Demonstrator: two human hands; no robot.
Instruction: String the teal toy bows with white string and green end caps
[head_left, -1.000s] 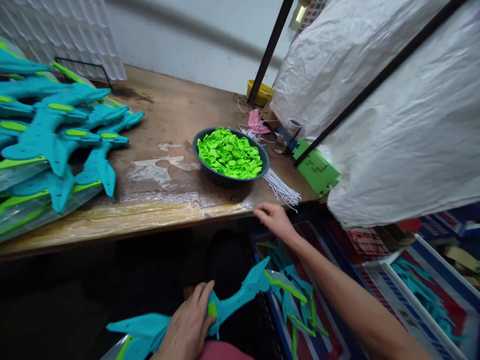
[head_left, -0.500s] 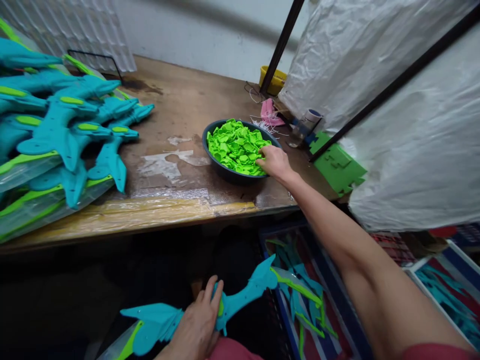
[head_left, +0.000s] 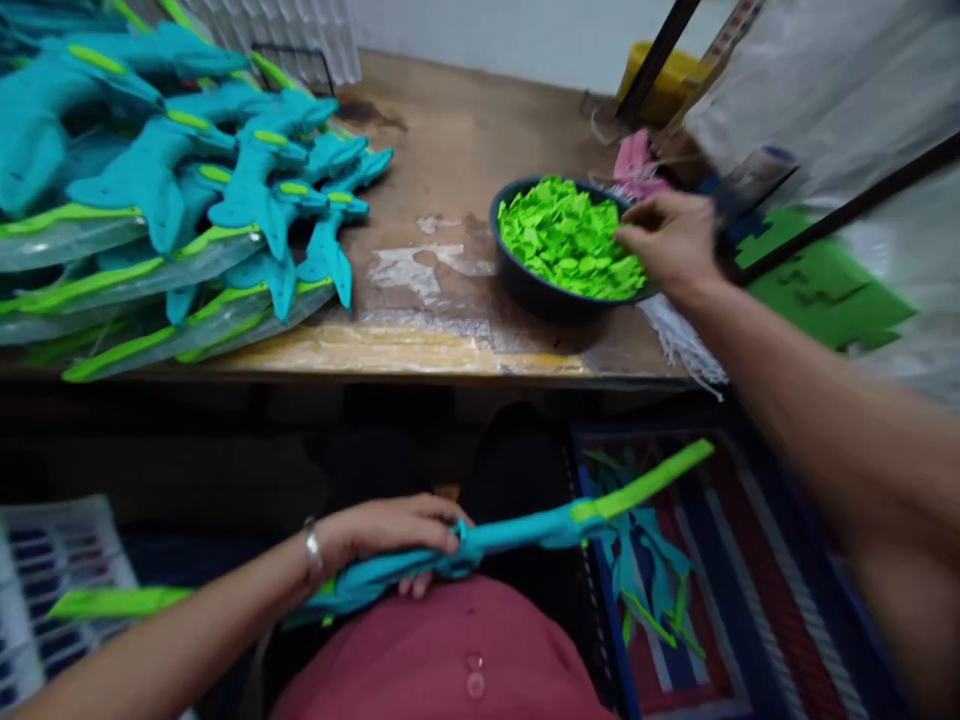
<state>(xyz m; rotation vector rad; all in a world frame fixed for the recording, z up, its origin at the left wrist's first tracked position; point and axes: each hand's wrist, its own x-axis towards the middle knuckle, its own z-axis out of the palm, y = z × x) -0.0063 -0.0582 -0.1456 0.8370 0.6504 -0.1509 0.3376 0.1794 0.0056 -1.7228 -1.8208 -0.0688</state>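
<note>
My left hand [head_left: 397, 530] is wrapped round the middle of a long teal plastic toy piece [head_left: 517, 532] with lime-green blades at both ends, held level at my lap. My right hand [head_left: 671, 240] is at the right rim of a dark round bowl [head_left: 536, 293], thumb and fingers pinched together. Whatever they hold, if anything, is hidden and blurred. The bowl is heaped with small bright green plastic pieces [head_left: 566, 235].
Similar teal pieces [head_left: 247, 170] are piled at the left of the wooden table [head_left: 465, 110]. More lie in a striped-lined crate [head_left: 720, 560] below right. White strings [head_left: 679, 340], pink cloth [head_left: 637, 165] and a green foam mat [head_left: 825, 275] lie right of the bowl. A dark pole [head_left: 847, 205] slants there.
My right hand has drawn from the green pieces towards the bowl's right rim. The teal piece has been turned edge-on in my left hand, nearer my body. The view has shifted left.
</note>
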